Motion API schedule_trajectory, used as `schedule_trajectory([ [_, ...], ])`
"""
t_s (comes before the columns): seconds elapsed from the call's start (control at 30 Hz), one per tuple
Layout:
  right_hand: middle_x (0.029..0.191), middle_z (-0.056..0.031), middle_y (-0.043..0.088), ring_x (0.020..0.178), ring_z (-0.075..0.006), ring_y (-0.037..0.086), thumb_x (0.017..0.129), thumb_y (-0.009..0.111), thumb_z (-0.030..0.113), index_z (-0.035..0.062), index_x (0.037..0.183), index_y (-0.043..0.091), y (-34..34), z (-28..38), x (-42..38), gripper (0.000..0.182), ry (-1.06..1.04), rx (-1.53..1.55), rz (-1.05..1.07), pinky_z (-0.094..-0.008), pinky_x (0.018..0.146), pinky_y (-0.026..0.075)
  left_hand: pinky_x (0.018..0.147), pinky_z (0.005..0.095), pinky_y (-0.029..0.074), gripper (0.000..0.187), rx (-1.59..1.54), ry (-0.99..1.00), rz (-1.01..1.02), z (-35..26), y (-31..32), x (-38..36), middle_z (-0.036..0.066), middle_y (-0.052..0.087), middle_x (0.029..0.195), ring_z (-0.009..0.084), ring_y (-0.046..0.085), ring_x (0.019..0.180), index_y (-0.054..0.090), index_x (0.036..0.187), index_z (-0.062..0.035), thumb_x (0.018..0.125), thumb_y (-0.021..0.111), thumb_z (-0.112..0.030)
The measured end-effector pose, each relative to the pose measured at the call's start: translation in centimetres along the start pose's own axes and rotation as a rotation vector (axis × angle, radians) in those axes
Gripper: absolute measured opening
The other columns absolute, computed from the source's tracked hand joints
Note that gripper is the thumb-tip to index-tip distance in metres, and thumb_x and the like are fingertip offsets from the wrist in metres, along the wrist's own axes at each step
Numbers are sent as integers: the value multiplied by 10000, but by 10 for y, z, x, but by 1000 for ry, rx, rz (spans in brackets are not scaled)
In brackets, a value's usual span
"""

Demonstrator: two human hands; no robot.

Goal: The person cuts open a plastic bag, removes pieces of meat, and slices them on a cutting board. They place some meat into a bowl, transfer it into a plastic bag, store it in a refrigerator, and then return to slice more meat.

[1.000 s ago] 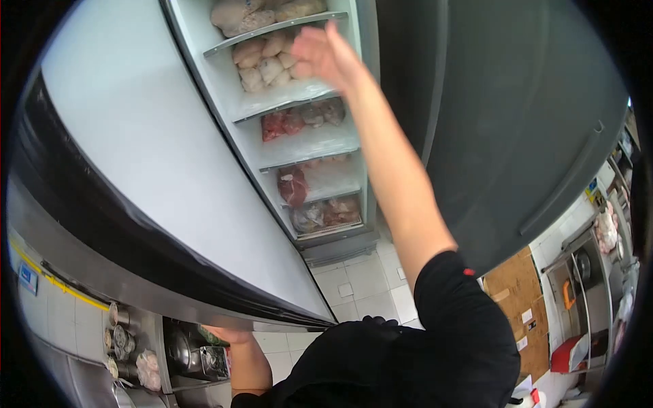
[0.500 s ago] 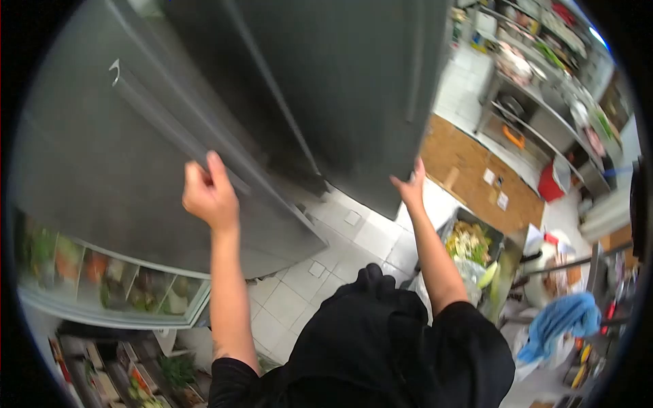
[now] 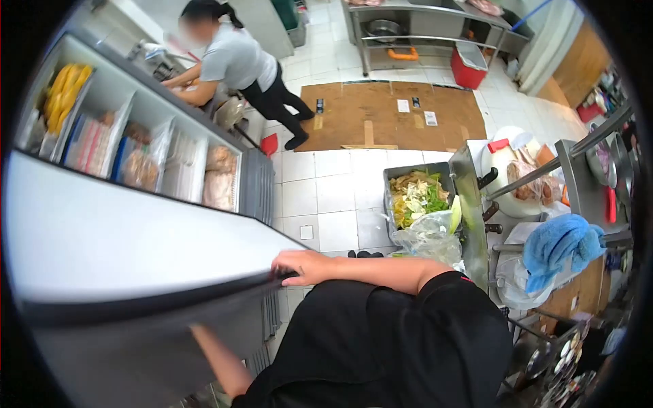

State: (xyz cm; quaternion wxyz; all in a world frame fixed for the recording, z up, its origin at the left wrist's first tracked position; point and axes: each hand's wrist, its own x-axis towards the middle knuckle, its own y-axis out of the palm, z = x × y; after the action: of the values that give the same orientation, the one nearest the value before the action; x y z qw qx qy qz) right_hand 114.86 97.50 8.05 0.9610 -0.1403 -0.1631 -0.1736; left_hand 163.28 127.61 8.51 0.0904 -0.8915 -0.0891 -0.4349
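A large refrigerator door [image 3: 149, 262] stands swung open in front of me, its white inner face up and its grey outer face towards me. My right hand [image 3: 299, 267] is closed over the door's dark edge near its corner. My left forearm [image 3: 221, 360] reaches to the grey outer side, where the left hand is blurred and hidden. Behind the door, the refrigerator's compartments hold a bag of yellow food [image 3: 67, 98], a bag of brownish food [image 3: 141, 168] and packs of pale pink food [image 3: 219, 187].
Another person [image 3: 245, 61] works beyond the refrigerator. A grey bin of vegetable scraps [image 3: 388, 204] stands on the tiled floor, beside a steel table [image 3: 478, 224]. Flattened cardboard [image 3: 354, 119] covers the floor ahead. A blue towel [image 3: 561, 248] hangs at right.
The door has swung open, showing the stocked compartments. My right hand has moved from the other grey door to this one's edge. My view has turned, bringing the other person in.
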Motion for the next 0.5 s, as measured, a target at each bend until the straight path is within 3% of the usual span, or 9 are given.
schedule_trajectory([
  [0.07, 1070, -96, 742, 955, -317, 718, 949, 788, 284, 118, 1281, 667, -31, -23, -1, 390, 151, -114, 233, -451, 804, 554, 1070, 453, 540, 474, 287, -167, 154, -30, 3, -98, 240, 723, 1299, 334, 665, 1290, 661, 1374, 45, 1055, 666, -306],
  [0.13, 993, -87, 769, 907, -337, 728, 960, 771, 305, 108, 1230, 699, -69, -37, -2, 342, 223, -186, 186, -472, 784, 559, 1068, 454, 541, 472, 451, -355, 415, -34, 10, -187, 240, 725, 1295, 333, 668, 1284, 665, 1370, 43, 1050, 669, -303],
  [0.23, 1045, -131, 775, 986, -360, 731, 953, 760, 341, 114, 1203, 729, -124, -73, -4, 339, 400, -336, 34, -494, 821, 571, 1065, 455, 542, 468, 538, -568, 983, -39, 39, -282, 240, 728, 1288, 331, 673, 1275, 671, 1364, 40, 1041, 673, -299],
  [0.27, 1070, -141, 776, 1023, -369, 728, 960, 745, 366, 118, 1206, 733, -141, -83, -4, 349, 550, -400, 15, -502, 845, 575, 1064, 455, 542, 467, 527, -606, 1150, -43, 52, -303, 240, 729, 1285, 330, 675, 1272, 673, 1362, 39, 1038, 674, -298],
  [0.3, 1096, -151, 777, 1060, -379, 726, 967, 729, 391, 122, 1208, 737, -152, -94, -2, 362, 697, -457, -5, -509, 869, 580, 1062, 456, 542, 466, 504, -632, 1298, -46, 65, -319, 240, 730, 1283, 330, 677, 1269, 675, 1360, 38, 1036, 675, -296],
  [0.5, 1169, -173, 770, 1135, -390, 717, 976, 703, 409, 122, 1225, 738, -203, -188, -7, 382, 862, -431, 21, -537, 932, 576, 1056, 458, 544, 459, 386, -516, 1904, -29, 185, -356, 241, 737, 1269, 326, 687, 1250, 686, 1348, 32, 1019, 683, -288],
])
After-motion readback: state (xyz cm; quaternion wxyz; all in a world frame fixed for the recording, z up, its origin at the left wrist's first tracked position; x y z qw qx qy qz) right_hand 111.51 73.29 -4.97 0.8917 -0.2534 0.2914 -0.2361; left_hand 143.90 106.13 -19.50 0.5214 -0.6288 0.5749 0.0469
